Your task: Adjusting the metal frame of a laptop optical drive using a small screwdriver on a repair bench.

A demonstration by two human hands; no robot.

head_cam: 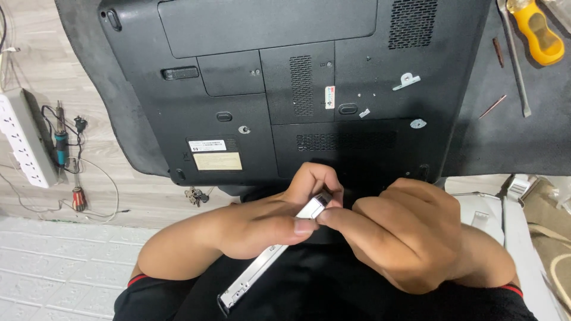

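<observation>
A black laptop (285,77) lies upside down on a dark grey mat (505,137), its base panels and vents facing up. In front of it, both hands hold a thin silver optical drive (267,261) edge-on, slanting from lower left to upper right. My left hand (267,223) grips the drive along its side, thumb on top near the upper end. My right hand (410,235) pinches that upper end with its fingertips. Small silver brackets (407,81) and loose screws rest on the laptop's base.
A yellow-handled screwdriver (538,32) and a slim metal tool (514,59) lie on the mat at the upper right. A white power strip (24,139), a soldering iron (61,142) and wires sit on the floor at left. Keys (196,195) lie by the laptop's near edge.
</observation>
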